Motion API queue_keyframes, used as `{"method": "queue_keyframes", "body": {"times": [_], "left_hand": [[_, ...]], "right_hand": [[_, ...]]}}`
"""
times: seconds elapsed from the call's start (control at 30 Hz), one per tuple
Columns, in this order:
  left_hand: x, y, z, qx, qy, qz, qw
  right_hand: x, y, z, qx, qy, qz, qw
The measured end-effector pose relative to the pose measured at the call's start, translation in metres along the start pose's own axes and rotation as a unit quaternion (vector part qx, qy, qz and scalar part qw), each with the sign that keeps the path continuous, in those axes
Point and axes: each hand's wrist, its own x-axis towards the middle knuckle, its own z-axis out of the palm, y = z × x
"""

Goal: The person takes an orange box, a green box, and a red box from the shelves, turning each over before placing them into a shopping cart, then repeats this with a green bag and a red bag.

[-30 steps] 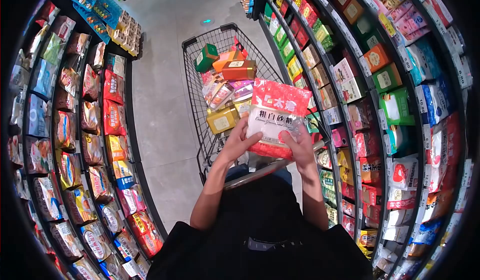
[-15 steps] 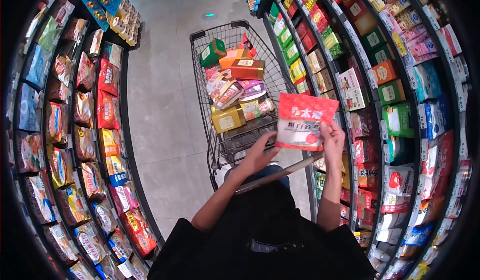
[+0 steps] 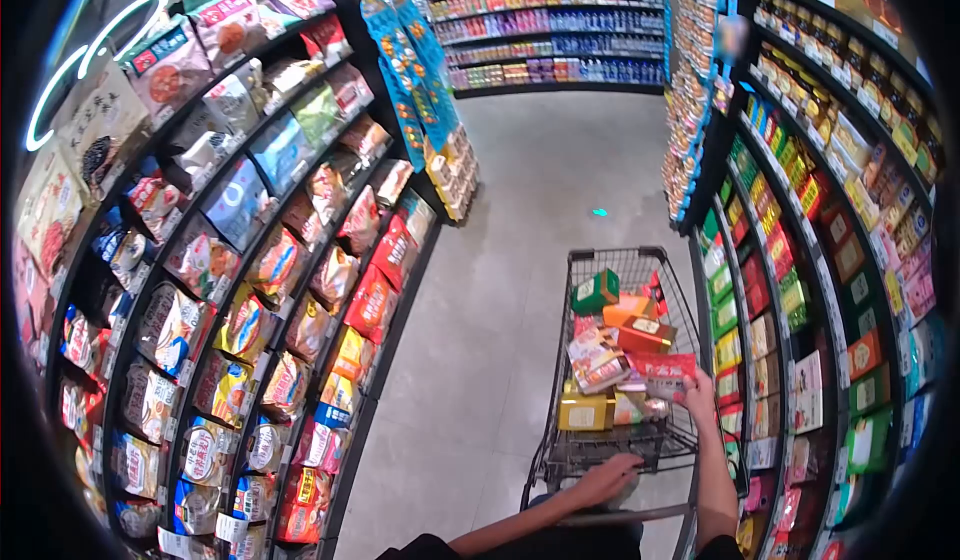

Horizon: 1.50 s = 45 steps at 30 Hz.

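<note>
The red and white bag [image 3: 662,368] is held by my right hand [image 3: 700,396], whose fingers are closed on its right end, over the right side of the shopping cart [image 3: 556,400]. Under and beside the bag lie a gold box [image 3: 586,412], a pink and white package [image 3: 598,358], orange and brown boxes [image 3: 642,334] and a green box [image 3: 596,291]. My left hand [image 3: 608,479] is near the cart's rear, fingers stretched forward and apart from the bag; nothing shows in it.
Shelves of bagged food [image 3: 290,260] rise on the left, and shelves of boxes and packets [image 3: 780,300] on the right. Blue hanging displays [image 3: 410,80] stand at the aisle's far end. Beyond, bottle shelves [image 3: 555,45] cross the back. Grey floor [image 3: 500,260] lies left of the cart.
The view has tilted up and turned left, showing more of the aisle. My right hand has carried the bag forward over the cart's goods. My left hand has come away from the bag.
</note>
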Motion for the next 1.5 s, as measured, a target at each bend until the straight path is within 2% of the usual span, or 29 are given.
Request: {"method": "queue_keyframes", "body": {"times": [0.17, 0.23, 0.3, 0.33, 0.4, 0.43, 0.47, 0.5, 0.53, 0.57, 0.6, 0.63, 0.67, 0.7, 0.73, 0.77, 0.8, 0.87, 0.9, 0.97, 1.0, 1.07, 1.1, 1.17, 1.3, 1.37, 1.4, 1.47, 1.5], "left_hand": [[-0.002, -0.013, 0.011, 0.024, 0.011, 0.016, 1.0], [0.0, 0.0, 0.005, 0.022, -0.004, 0.002, 1.0], [-0.001, 0.01, -0.001, 0.021, -0.015, -0.021, 0.999], [-0.003, 0.006, 0.0, 0.034, -0.016, -0.005, 0.999], [-0.003, 0.0, 0.003, 0.029, -0.009, -0.012, 0.999], [-0.007, -0.002, 0.007, 0.019, -0.005, -0.018, 1.0], [-0.009, -0.018, 0.009, 0.017, -0.008, 0.005, 1.0], [-0.015, -0.031, 0.012, 0.055, -0.005, -0.009, 0.998], [-0.014, -0.023, 0.005, 0.054, 0.012, 0.012, 0.998], [-0.016, -0.037, 0.002, 0.057, -0.061, -0.067, 0.994], [-0.014, -0.004, -0.011, 0.058, 0.007, -0.021, 0.998], [-0.019, -0.001, -0.008, -0.011, 0.056, -0.043, 0.997], [-0.029, -0.011, -0.009, 0.009, 0.079, -0.012, 0.997], [-0.02, -0.011, -0.003, 0.015, 0.112, 0.025, 0.993], [-0.012, -0.008, 0.019, -0.025, 0.004, 0.061, 0.998], [-0.011, -0.01, 0.039, -0.056, -0.088, 0.09, 0.99], [-0.012, -0.001, 0.058, -0.079, -0.167, 0.116, 0.976], [-0.01, 0.012, 0.093, -0.119, -0.289, 0.16, 0.936], [-0.015, 0.018, 0.101, -0.133, -0.334, 0.181, 0.915], [-0.017, 0.031, 0.119, -0.143, -0.405, 0.213, 0.878], [-0.015, 0.035, 0.125, -0.143, -0.428, 0.228, 0.863], [-0.011, 0.046, 0.132, -0.138, -0.46, 0.25, 0.841], [-0.009, 0.053, 0.135, -0.133, -0.47, 0.258, 0.834], [-0.006, 0.062, 0.14, -0.124, -0.484, 0.274, 0.822], [-0.015, 0.074, 0.143, -0.108, -0.501, 0.286, 0.81], [-0.017, 0.077, 0.144, -0.096, -0.51, 0.292, 0.804], [-0.017, 0.077, 0.143, -0.088, -0.515, 0.295, 0.8], [-0.018, 0.082, 0.147, -0.078, -0.526, 0.302, 0.791], [-0.019, 0.085, 0.15, -0.073, -0.53, 0.306, 0.787]], "right_hand": [[0.04, 0.139, 0.06, -0.043, -0.141, 0.123, 0.981], [0.029, 0.164, 0.072, -0.033, -0.211, 0.137, 0.967], [0.025, 0.225, 0.108, -0.149, -0.135, 0.226, 0.953], [0.029, 0.251, 0.126, -0.143, -0.131, 0.229, 0.954], [0.025, 0.273, 0.142, -0.204, -0.032, 0.238, 0.949], [0.021, 0.272, 0.142, -0.072, -0.05, 0.218, 0.972], [0.022, 0.24, 0.134, 0.062, -0.048, 0.201, 0.977], [0.004, 0.11, 0.08, 0.15, -0.107, 0.189, 0.965], [0.012, 0.115, 0.09, 0.2, -0.136, 0.222, 0.944], [0.013, 0.073, 0.076, 0.052, -0.191, 0.298, 0.934], [0.003, -0.028, 0.034, -0.003, -0.308, 0.22, 0.926], [-0.009, -0.019, 0.029, 0.146, -0.206, 0.227, 0.94], [-0.029, -0.012, 0.033, 0.069, -0.099, -0.101, 0.988], [-0.029, 0.0, 0.043, 0.043, 0.014, -0.025, 0.999], [-0.032, 0.01, 0.052, 0.116, 0.06, -0.17, 0.977], [-0.062, -0.025, 0.022, -0.061, 0.058, -0.01, 0.996], [-0.097, -0.038, 0.008, -0.197, 0.134, -0.087, 0.967], [-0.155, -0.047, -0.025, -0.065, 0.099, -0.073, 0.99], [-0.176, -0.033, -0.01, -0.257, 0.222, 0.006, 0.941], [-0.23, -0.046, -0.037, -0.333, 0.347, -0.132, 0.867], [-0.245, -0.04, -0.039, -0.347, 0.367, -0.117, 0.855], [-0.269, -0.02, -0.036, -0.247, 0.382, -0.184, 0.871], [-0.279, -0.024, -0.035, -0.252, 0.394, -0.18, 0.865], [-0.3, -0.039, -0.024, -0.246, 0.416, -0.075, 0.872], [-0.339, -0.066, -0.029, -0.164, 0.459, -0.021, 0.873], [-0.349, -0.035, -0.023, -0.166, 0.385, 0.162, 0.893], [-0.357, -0.039, -0.025, -0.162, 0.392, 0.163, 0.891], [-0.393, -0.061, -0.045, -0.208, 0.367, 0.267, 0.866], [-0.41, -0.07, -0.052, -0.207, 0.373, 0.269, 0.864]]}}
